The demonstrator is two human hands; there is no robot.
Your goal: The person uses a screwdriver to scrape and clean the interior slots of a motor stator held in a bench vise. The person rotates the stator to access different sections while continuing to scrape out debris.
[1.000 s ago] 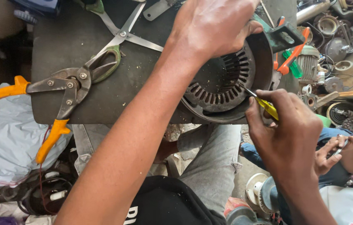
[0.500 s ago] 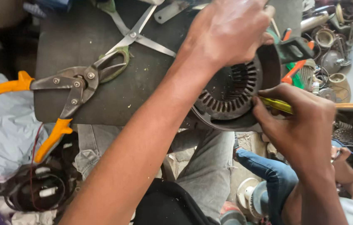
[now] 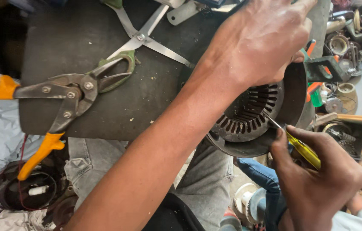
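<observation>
Left hand point(image 3: 262, 40): lies fingers closed over the top rim of the motor stator point(image 3: 255, 113), gripping it; fingertips cut off by the upper edge.
Right hand point(image 3: 317, 179): at 4 o'clock of the stator, pinching a yellow-handled screwdriver point(image 3: 302, 149); its thin shaft reaches into the slotted bore.
Stator: stands at the table's right edge, at 3 o'clock of the view, partly hidden behind the left forearm.
Hidden: scissors point(image 3: 146, 36) cut off at the top; orange-handled tin snips point(image 3: 57, 98) run off the left edge.
Table point(image 3: 104, 115): dark, scuffed top with pale crumbs.
Room: cluttered metal parts at 2 o'clock, hard to make out; wire coil point(image 3: 27, 192) on the floor at 8 o'clock.
</observation>
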